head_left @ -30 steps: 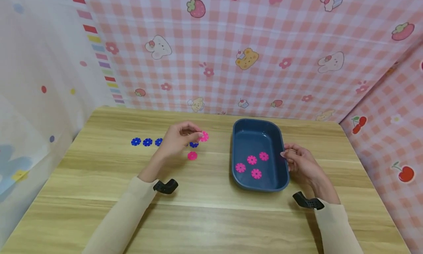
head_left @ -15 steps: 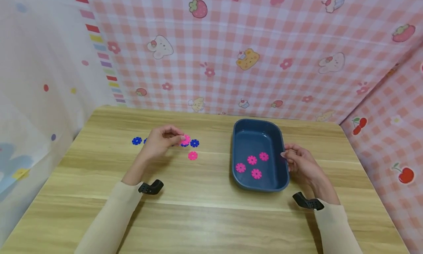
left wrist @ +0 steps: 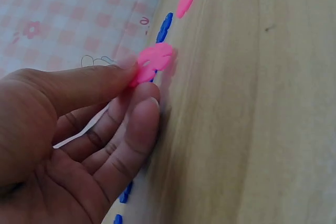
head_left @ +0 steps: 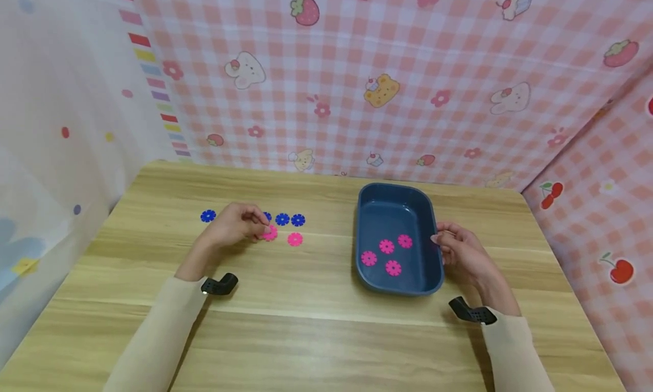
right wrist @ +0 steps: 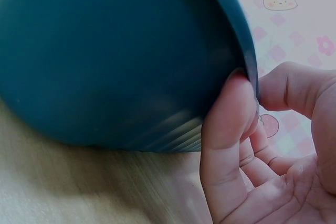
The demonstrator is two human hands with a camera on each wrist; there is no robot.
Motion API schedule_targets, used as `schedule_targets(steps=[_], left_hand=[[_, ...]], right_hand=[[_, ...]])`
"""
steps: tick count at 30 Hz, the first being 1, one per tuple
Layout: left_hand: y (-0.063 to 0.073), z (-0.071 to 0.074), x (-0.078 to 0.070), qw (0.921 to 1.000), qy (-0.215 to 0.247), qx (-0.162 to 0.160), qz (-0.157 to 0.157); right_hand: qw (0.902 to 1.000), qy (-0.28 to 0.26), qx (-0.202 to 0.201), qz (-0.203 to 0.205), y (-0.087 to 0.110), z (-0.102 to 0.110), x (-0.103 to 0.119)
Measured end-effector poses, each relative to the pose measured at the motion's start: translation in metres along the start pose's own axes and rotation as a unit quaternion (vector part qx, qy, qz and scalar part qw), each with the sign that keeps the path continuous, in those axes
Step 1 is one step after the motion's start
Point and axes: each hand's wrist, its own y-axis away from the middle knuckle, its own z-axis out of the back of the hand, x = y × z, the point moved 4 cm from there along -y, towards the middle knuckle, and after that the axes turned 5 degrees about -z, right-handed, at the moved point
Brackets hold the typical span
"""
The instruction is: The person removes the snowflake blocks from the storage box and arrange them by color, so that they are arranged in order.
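Note:
Between thumb and fingertips my left hand (head_left: pixel 229 226) pinches a pink notched plastic disc (head_left: pixel 271 232), held just in front of a row of blue notched discs (head_left: pixel 282 219). Part of that row is hidden behind the hand. To the right of the held piece, another pink disc (head_left: pixel 295 239) lies on the wood. My right hand (head_left: pixel 465 252) grips the right rim of a dark blue rectangular tub (head_left: pixel 398 213), thumb on one side and fingers on the other, as the right wrist view shows. Several pink discs (head_left: pixel 386 246) lie flat inside the tub.
Everything stands on a wood-grain table (head_left: pixel 306 346). A pink checked cloth (head_left: pixel 326 69) rises along its back edge. More patterned cloth hangs at the left and right sides.
The left hand has moved left and slightly nearer with its pink disc, uncovering blue discs at the row's right end. The right hand keeps its grip on the tub.

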Motion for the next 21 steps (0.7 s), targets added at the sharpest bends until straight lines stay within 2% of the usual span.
schedule_targets(steps=[8,15,21], left_hand=[[-0.002,-0.010,-0.007,0.9995,-0.031,0.008,0.003],[-0.002,-0.020,-0.009,0.9973,-0.072,-0.012,-0.004],[-0.001,-0.022,-0.009,0.9943,-0.103,-0.025,0.008]], right_hand=[[0.9997,-0.020,0.009,0.013,0.003,0.002,-0.003],[0.9990,-0.033,0.023,0.020,0.002,0.000,-0.002],[0.9992,-0.025,0.025,0.020,0.000,-0.001,-0.001]])
